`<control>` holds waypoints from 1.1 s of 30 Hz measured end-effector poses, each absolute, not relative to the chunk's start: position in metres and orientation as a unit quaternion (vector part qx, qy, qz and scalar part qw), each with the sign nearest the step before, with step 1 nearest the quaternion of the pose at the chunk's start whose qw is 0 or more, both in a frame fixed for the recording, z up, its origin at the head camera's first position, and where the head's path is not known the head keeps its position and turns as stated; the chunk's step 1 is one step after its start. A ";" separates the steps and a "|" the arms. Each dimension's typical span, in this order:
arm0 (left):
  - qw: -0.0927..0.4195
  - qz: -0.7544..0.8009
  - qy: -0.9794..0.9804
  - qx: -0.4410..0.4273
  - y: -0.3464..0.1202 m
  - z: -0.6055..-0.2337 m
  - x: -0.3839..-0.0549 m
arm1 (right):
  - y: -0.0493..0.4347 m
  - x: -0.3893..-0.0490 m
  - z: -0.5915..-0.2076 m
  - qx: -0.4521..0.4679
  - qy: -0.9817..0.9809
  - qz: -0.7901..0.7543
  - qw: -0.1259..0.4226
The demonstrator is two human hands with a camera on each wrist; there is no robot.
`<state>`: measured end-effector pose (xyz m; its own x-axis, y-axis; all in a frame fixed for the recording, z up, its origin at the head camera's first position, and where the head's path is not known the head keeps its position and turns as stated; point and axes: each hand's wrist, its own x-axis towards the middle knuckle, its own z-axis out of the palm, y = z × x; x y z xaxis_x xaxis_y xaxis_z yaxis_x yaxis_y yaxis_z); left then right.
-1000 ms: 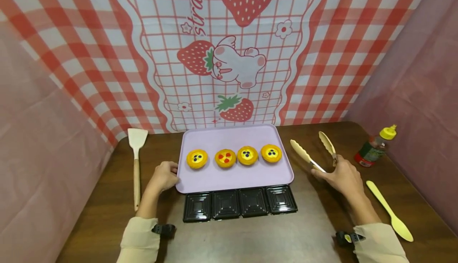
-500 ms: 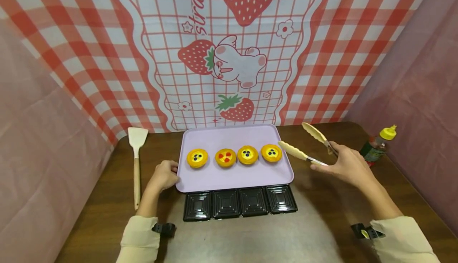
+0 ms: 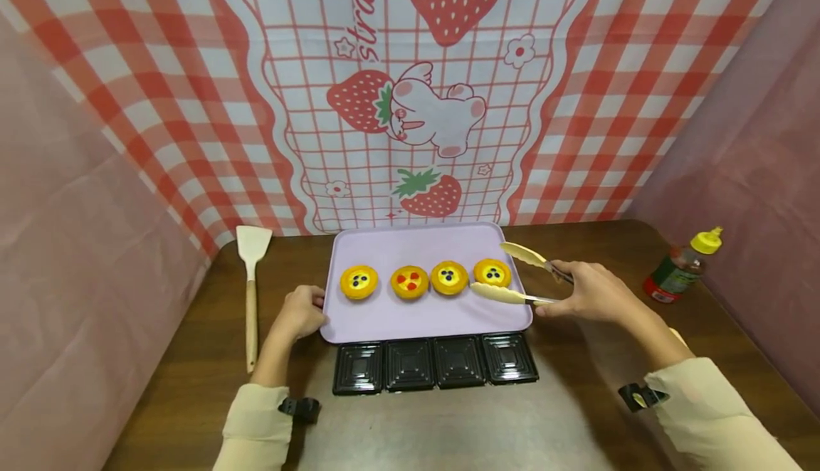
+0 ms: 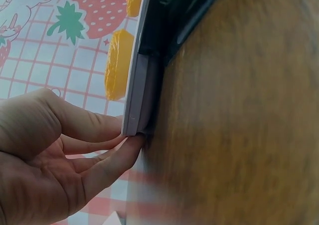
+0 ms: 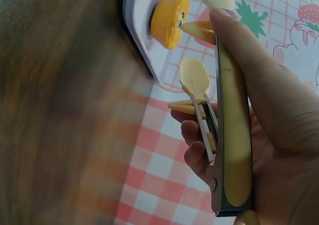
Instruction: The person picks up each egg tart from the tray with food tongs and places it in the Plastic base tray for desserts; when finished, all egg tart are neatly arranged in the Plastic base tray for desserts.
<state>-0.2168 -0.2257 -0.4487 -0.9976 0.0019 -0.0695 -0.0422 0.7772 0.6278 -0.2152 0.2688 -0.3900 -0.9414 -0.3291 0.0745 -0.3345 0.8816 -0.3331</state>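
Note:
A lilac tray [image 3: 423, 320] bears a row of egg tarts; the leftmost tart [image 3: 359, 282] has blueberry-like dots, and the tart beside it [image 3: 410, 283] has red pieces. My left hand [image 3: 302, 312] pinches the tray's left edge, thumb on the rim and fingers beneath, as the left wrist view shows. My right hand [image 3: 596, 292] grips tongs [image 3: 506, 294] with cream scalloped tips. Those tips stand spread over the tray's right side, one beyond and one in front of the rightmost tart [image 3: 492, 272]. Whether they touch it I cannot tell.
Black square plastic trays [image 3: 410, 366] line the tray's front edge. A spatula [image 3: 251, 300] lies at the left. At the right stand a yellow-capped squeeze bottle [image 3: 679, 272] and, mostly behind my right forearm, a yellow spoon. A checked strawberry cloth [image 3: 416, 112] hangs behind.
My right hand has lifted the tongs and brought them left, from the table to around the rightmost tart. My left hand stays at the tray's edge. The head view has shifted slightly.

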 end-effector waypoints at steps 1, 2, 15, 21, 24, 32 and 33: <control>0.032 0.333 0.942 -0.010 -0.226 -0.449 -0.217 | 0.268 -0.217 -0.391 0.170 -0.970 0.172 0.005; 0.030 0.334 0.942 -0.010 -0.226 -0.449 -0.216 | 0.267 -0.219 -0.392 0.168 -0.971 0.171 0.002; 0.028 0.343 0.939 -0.009 -0.225 -0.448 -0.217 | 0.262 -0.228 -0.393 0.143 -0.976 0.158 -0.040; 0.028 0.343 0.939 -0.012 -0.226 -0.448 -0.216 | 0.264 -0.226 -0.392 0.144 -0.975 0.163 -0.041; 0.027 0.341 0.940 -0.009 -0.225 -0.449 -0.216 | 0.266 -0.224 -0.387 0.146 -0.974 0.169 -0.038; 0.034 0.343 0.938 -0.017 -0.225 -0.449 -0.216 | 0.274 -0.213 -0.359 0.179 -0.969 0.167 -0.014; 0.036 0.343 0.938 -0.018 -0.226 -0.449 -0.216 | 0.276 -0.210 -0.356 0.185 -0.968 0.166 -0.012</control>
<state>-0.2162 -0.2257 -0.4486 -0.9969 -0.0088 -0.0788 -0.0576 0.7635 0.6432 -0.2103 0.2756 -0.3564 -0.9311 -0.3627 0.0379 -0.3546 0.8762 -0.3264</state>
